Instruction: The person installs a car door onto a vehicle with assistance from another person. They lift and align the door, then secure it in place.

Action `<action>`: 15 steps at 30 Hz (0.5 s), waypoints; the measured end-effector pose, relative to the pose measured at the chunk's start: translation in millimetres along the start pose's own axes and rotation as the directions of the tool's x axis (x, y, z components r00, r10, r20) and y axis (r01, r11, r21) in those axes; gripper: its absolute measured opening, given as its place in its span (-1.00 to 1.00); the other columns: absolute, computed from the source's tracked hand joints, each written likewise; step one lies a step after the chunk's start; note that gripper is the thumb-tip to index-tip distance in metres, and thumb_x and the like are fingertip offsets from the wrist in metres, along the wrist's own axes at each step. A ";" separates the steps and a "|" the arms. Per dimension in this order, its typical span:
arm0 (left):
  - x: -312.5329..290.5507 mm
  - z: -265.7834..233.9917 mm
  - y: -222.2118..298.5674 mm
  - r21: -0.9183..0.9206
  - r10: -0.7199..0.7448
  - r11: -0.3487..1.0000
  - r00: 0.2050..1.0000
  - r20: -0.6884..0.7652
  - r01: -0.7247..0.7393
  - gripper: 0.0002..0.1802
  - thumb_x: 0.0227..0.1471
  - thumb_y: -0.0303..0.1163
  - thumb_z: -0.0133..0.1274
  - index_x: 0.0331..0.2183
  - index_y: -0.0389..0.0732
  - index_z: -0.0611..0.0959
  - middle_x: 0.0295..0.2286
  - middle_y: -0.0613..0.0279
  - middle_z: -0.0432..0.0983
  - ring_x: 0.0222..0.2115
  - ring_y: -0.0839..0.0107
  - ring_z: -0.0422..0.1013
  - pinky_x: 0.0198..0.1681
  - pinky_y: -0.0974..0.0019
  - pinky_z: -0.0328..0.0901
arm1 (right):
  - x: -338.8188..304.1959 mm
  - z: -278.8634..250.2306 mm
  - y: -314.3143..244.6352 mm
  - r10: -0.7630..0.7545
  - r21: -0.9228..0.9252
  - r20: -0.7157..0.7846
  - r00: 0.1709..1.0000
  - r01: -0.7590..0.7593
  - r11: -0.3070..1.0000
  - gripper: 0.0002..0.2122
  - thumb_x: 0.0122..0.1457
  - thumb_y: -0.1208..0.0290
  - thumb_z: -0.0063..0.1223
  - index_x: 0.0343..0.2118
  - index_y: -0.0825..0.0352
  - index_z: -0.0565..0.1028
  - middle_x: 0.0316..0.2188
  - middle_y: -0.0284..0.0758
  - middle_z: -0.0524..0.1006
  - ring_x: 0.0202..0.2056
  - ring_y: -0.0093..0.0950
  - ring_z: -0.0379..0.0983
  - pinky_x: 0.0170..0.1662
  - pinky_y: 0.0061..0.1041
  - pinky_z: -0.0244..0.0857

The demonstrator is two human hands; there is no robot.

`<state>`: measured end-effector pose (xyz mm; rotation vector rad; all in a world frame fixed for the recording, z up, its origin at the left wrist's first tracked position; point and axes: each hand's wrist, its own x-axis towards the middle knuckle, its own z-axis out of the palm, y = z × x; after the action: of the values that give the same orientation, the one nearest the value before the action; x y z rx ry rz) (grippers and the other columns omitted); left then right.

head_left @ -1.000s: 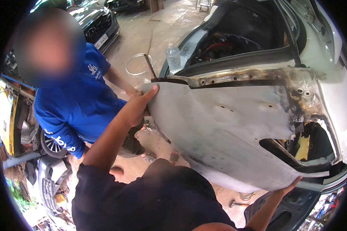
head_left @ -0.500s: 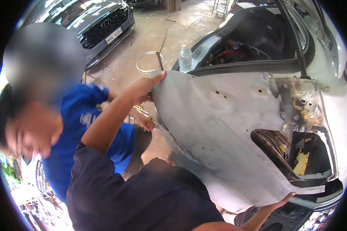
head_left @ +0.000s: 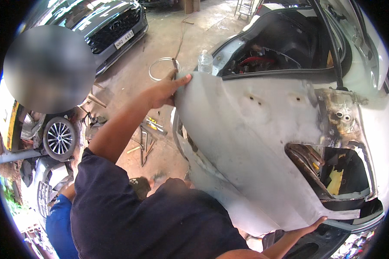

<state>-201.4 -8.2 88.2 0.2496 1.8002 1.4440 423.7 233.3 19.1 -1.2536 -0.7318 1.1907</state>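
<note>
A grey sheet-metal car body panel [head_left: 250, 142] with small holes lies across the rear side of a white car [head_left: 387, 112]. Around the panel's upper left corner my left hand [head_left: 165, 91] is closed, its thumb on the upper face and most fingers hidden. At the lower right tip, my right hand [head_left: 311, 228] grips the panel's edge from below; its fingers are largely out of sight. Along the panel's right side, bare, stained metal [head_left: 341, 114] of the car body shows beside an opening. A clear plastic bottle [head_left: 205, 62] stands just beyond the top edge.
Hand tools [head_left: 146, 144] lie on the concrete floor to the left. Farther left are a wheel [head_left: 60, 137] and a removed bumper [head_left: 45, 183]. A dark car [head_left: 116, 32] is parked ahead. A co-worker's blue sleeve [head_left: 59, 222] shows at lower left.
The co-worker in blue has moved back toward the lower left, uncovering the floor tools and wheel. The panel has shifted and tilted slightly in my hands, and its upper left corner sits a little higher.
</note>
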 end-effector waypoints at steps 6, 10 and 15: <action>8.2 0.3 -28.7 0.006 -0.031 1.000 0.996 0.089 0.030 0.27 0.14 0.19 0.32 0.49 -0.13 -0.10 0.37 -0.29 0.10 0.28 -0.19 0.32 0.20 -0.33 0.42 | 8.5 -3.9 -14.3 -0.075 0.014 -0.096 0.993 0.076 0.997 -0.04 0.31 -0.41 -0.04 0.45 0.43 0.18 0.44 -0.08 0.23 0.39 -0.10 0.21 0.42 -0.13 0.12; 18.0 -2.2 -30.7 0.144 0.027 0.989 0.998 0.062 -0.036 0.25 0.12 0.26 0.31 0.49 -0.15 0.00 0.33 -0.33 0.18 0.31 -0.16 0.29 0.26 -0.21 0.37 | 33.4 -1.9 -22.3 -0.077 0.028 -0.012 0.997 0.078 0.997 -0.04 0.31 -0.40 -0.04 0.44 0.46 0.19 0.44 -0.06 0.23 0.39 -0.09 0.22 0.42 -0.12 0.13; 19.8 -0.6 -15.9 0.621 0.449 0.655 0.882 0.139 -0.431 0.07 0.09 0.37 0.24 0.33 -0.24 0.41 0.13 -0.28 0.48 0.19 -0.03 0.44 0.18 0.03 0.38 | 71.8 6.7 -30.6 -0.035 0.075 0.000 0.999 0.035 0.997 0.00 0.28 -0.42 0.01 0.42 0.51 0.20 0.41 -0.03 0.28 0.35 -0.08 0.28 0.38 -0.09 0.20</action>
<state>-210.0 -2.1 65.1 1.0978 2.3180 1.0628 445.6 306.3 37.0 -1.1735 -0.7013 1.1799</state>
